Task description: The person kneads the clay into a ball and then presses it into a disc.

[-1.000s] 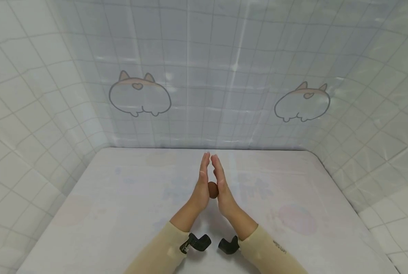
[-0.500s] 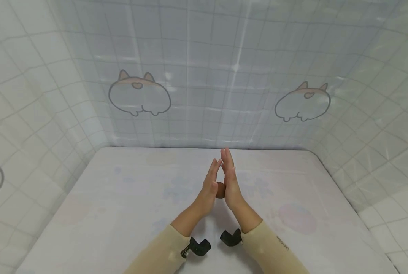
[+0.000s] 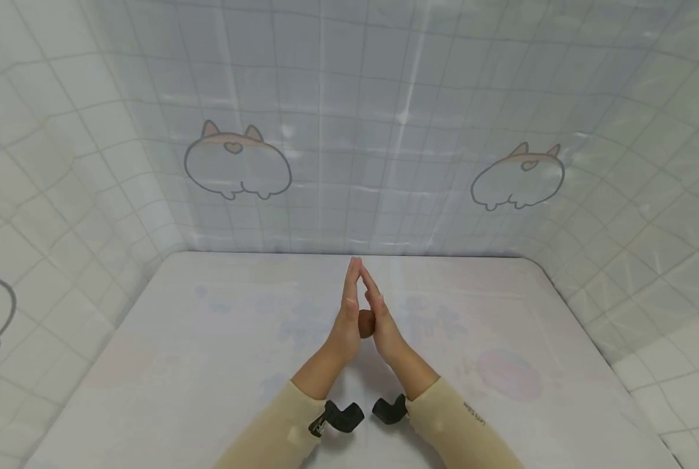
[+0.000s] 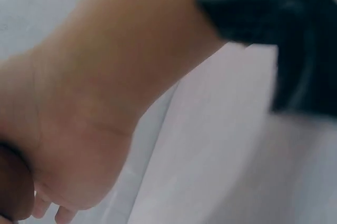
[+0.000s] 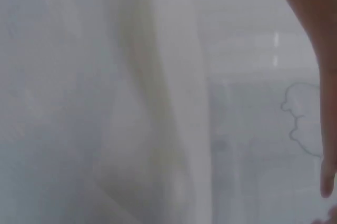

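Note:
A brown ball, like a lump of modelling clay [image 3: 366,324], sits between two facing palms in the head view. My left hand [image 3: 344,329] presses it from the left, fingers straight and pointing away from me. From the right, the palm of my right hand [image 3: 387,331] presses against it, with its fingers straight too. The fingertips of both hands meet at the top, over the table. Part of the brown clay ball [image 4: 15,184] shows at the heel of the left palm [image 4: 73,145] in the left wrist view. The right wrist view catches only an edge of the right hand [image 5: 327,98].
Under the hands is a white table [image 3: 208,365] with faint pastel prints. A grid-patterned curtain [image 3: 349,130] with cartoon corgi outlines hangs behind it and along both sides. Black wrist mounts [image 3: 344,417] stick out from both beige sleeves [image 3: 279,430].
The hands slide against each other with the brown clay ball between them. They shifted right, the right hand reaching farther forward, then returned left with fingertips level and touching.

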`<state>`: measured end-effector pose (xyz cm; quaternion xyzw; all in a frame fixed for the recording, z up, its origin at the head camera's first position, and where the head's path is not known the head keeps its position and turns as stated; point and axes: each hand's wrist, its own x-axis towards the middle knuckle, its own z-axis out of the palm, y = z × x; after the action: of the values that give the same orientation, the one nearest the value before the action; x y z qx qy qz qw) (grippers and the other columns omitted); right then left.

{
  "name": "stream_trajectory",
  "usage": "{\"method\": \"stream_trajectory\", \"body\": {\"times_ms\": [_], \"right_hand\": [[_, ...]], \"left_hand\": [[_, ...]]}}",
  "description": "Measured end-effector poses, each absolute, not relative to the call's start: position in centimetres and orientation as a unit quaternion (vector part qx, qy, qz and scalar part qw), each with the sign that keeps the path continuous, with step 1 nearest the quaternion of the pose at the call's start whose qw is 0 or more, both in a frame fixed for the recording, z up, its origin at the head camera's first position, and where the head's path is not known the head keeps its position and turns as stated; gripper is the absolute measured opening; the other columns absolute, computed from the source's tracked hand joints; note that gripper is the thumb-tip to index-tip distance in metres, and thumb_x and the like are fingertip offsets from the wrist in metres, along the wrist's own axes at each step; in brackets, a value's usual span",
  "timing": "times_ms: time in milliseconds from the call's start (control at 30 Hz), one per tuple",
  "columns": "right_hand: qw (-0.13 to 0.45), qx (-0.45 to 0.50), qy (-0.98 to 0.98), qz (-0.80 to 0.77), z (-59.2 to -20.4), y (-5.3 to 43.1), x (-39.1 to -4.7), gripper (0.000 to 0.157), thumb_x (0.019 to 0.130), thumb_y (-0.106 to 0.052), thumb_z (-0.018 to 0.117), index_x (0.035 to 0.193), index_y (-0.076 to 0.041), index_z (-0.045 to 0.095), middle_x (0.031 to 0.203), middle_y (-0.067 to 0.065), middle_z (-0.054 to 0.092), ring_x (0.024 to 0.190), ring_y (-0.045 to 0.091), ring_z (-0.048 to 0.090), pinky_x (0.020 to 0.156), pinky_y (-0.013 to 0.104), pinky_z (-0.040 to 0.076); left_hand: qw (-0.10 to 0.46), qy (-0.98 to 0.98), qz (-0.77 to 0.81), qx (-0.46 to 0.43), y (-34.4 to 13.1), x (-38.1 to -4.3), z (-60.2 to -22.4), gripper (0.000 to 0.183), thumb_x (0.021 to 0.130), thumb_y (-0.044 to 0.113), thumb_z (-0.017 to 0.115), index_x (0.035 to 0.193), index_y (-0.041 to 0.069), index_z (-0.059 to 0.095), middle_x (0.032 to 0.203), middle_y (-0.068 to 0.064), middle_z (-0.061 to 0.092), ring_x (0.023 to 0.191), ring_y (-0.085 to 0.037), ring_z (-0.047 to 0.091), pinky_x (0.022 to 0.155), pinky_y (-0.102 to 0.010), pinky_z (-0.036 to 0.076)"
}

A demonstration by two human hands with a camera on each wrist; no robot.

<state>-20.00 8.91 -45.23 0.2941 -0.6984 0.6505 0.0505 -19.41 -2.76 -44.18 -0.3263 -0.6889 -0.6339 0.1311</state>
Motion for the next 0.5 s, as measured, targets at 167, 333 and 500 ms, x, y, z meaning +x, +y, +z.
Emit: {"method": "stream_trajectory", "body": {"times_ms": [167,333,500], "right_hand": [[0.026,0.329,-0.684,0.651,-45.7,8.6,-19.3,0.084,0.099,-0.072,0.01,0.163,-0.017,0.008,0.168,0.007,0.001,0.153,0.026,-0.002,0.117,0.06,0.002],[0.028,0.362,-0.664,0.654,-45.5,8.3,-18.6,0.088,0.099,-0.072,0.011,0.162,-0.01,0.005,0.168,0.013,0.0,0.153,0.028,-0.003,0.119,0.056,0.002],[0.067,0.381,-0.658,0.645,-45.0,8.3,-18.3,0.087,0.101,-0.069,0.008,0.161,-0.008,0.002,0.167,0.012,0.005,0.153,0.028,0.001,0.121,0.047,0.005]], "left_hand": [[0.167,-0.697,-0.63,-0.298,-3.2,-20.1,-43.8,0.093,0.095,0.077,0.006,0.162,0.013,0.0,0.168,-0.005,-0.006,0.153,-0.026,-0.004,0.114,-0.068,0.003],[0.171,-0.698,-0.642,-0.267,-3.7,-20.6,-43.9,0.094,0.093,0.079,0.007,0.162,0.015,0.002,0.168,-0.004,-0.005,0.153,-0.026,-0.002,0.114,-0.068,0.005],[0.155,-0.713,-0.639,-0.244,-3.7,-20.9,-44.7,0.094,0.093,0.08,0.008,0.162,0.016,0.006,0.168,0.0,-0.004,0.153,-0.025,0.0,0.114,-0.068,0.006]]}}
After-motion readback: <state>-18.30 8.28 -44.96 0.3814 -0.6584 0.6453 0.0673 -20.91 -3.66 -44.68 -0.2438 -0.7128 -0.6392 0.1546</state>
